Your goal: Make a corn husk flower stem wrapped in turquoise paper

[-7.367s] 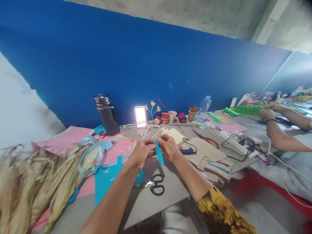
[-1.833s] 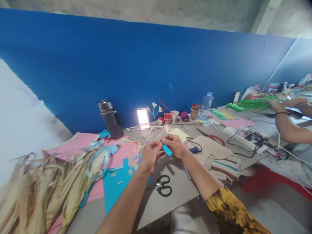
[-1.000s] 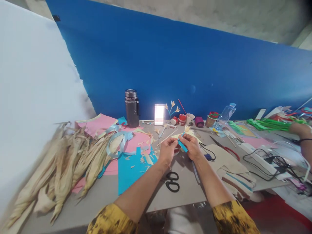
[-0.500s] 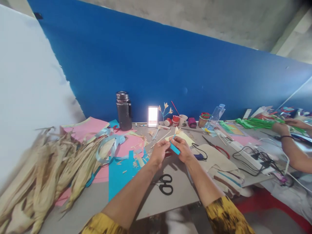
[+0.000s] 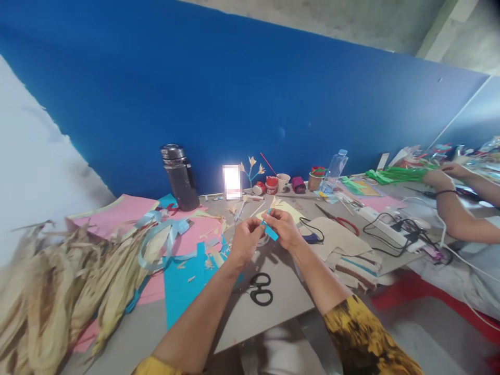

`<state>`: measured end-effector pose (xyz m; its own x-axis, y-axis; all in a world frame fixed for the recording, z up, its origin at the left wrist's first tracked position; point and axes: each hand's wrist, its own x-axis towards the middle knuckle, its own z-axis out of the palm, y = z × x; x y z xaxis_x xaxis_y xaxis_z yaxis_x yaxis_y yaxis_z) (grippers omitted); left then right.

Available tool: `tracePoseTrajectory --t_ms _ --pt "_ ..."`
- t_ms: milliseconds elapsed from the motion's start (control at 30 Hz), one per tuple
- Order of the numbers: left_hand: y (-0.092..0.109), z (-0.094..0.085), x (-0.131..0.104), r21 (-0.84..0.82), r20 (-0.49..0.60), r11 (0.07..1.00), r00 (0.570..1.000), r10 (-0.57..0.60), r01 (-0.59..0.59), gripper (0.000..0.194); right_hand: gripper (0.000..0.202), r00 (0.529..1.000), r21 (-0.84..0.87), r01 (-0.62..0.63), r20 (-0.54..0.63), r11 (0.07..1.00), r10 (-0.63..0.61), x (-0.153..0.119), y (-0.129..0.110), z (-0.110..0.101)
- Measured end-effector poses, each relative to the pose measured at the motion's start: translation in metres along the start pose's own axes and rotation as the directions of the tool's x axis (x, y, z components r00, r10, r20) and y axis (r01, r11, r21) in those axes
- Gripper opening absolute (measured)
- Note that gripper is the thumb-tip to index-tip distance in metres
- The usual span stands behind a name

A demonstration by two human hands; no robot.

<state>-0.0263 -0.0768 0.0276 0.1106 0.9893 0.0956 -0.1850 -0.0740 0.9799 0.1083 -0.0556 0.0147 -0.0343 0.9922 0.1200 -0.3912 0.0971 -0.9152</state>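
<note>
A small strip of blue paper point(image 5: 271, 233) hangs between my two hands over the middle of the table. My right hand point(image 5: 286, 229) pinches its upper end with thumb and fingers. From the left, my left hand point(image 5: 246, 238) has its fingertips closed on the same strip near its top edge. Just above the fingers show the pale petals of a small husk flower point(image 5: 275, 202); its stem is hidden in the grip. Black-handled scissors point(image 5: 261, 289) lie below my hands. Behind them stands a blue-stemmed branch with several husk flowers point(image 5: 251, 167).
Dried corn husks point(image 5: 58, 291) and blue paper point(image 5: 182, 291) lie on the left, near a dark thermos point(image 5: 180, 179). To the right are red-handled scissors point(image 5: 339, 220), cloth point(image 5: 332, 239) and a power strip point(image 5: 390, 229). Another person's hands point(image 5: 441, 179) hold green strips.
The view has swung slightly right, so things sit further left. My hands still grip the blue strip, and the flower above them now leans lower.
</note>
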Motion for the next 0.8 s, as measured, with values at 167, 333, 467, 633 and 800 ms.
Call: tracePoseTrajectory --t_ms 167,333,467,633,800 --pt "-0.001 -0.005 0.002 -0.006 0.035 0.998 0.998 -0.061 0.061 0.019 0.036 0.999 -0.027 0.037 -0.004 0.999 -0.038 -0.002 -0.003 0.003" --pt "0.01 -0.007 0.0 -0.221 0.195 0.937 0.954 -0.228 0.269 0.025 0.034 0.998 0.042 0.061 0.007 0.997 -0.062 -0.004 -0.005 0.004" --pt "0.018 -0.01 -0.002 -0.34 0.333 0.834 0.885 -0.325 0.434 0.025 0.035 0.995 0.116 0.008 0.096 0.993 -0.02 -0.005 -0.006 0.004" --pt "0.018 -0.01 -0.003 -0.379 0.275 0.826 0.903 -0.329 0.417 0.023 0.038 0.986 0.143 -0.079 0.155 0.987 0.057 -0.003 -0.006 0.003" --pt "0.015 -0.006 -0.004 -0.294 0.111 0.91 0.956 -0.273 0.294 0.024 0.034 0.997 0.117 -0.064 0.055 0.991 0.058 -0.002 -0.005 0.004"
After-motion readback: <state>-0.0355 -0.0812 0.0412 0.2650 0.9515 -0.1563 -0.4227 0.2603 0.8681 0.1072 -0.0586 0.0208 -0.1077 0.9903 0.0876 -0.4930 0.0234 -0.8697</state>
